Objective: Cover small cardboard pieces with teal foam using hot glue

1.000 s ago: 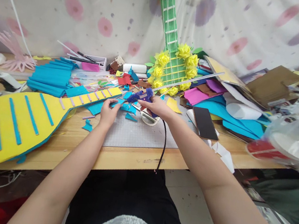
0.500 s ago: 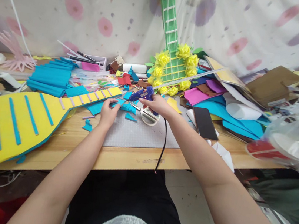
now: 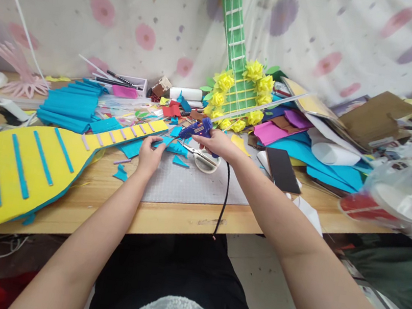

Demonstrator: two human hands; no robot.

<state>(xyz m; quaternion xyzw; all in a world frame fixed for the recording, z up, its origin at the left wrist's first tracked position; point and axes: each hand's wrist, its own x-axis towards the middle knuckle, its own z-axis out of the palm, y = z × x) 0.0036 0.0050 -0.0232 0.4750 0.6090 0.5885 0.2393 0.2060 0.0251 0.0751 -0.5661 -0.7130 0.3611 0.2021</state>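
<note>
My right hand is wrapped round a blue glue gun, its nozzle pointing left and down. A long translucent glue stick juts from the gun's back, and a black cord hangs below. My left hand is closed in a pinch just left of the nozzle. Something thin is at its fingertips, too small to name. Scissors with white handles lie under the gun, among blue paper scraps. Left of my left hand lies a yellow paper lute with blue and lilac strips.
A green paper guitar with yellow flowers leans at the back. A grey cutting mat covers the table's middle. To the right are a black phone, piled coloured paper and a red-and-white tub. Blue crepe paper lies back left.
Hardly anything differs. Both hands and the glue gun keep nearly the same place, with the nozzle still near my left fingertips.
</note>
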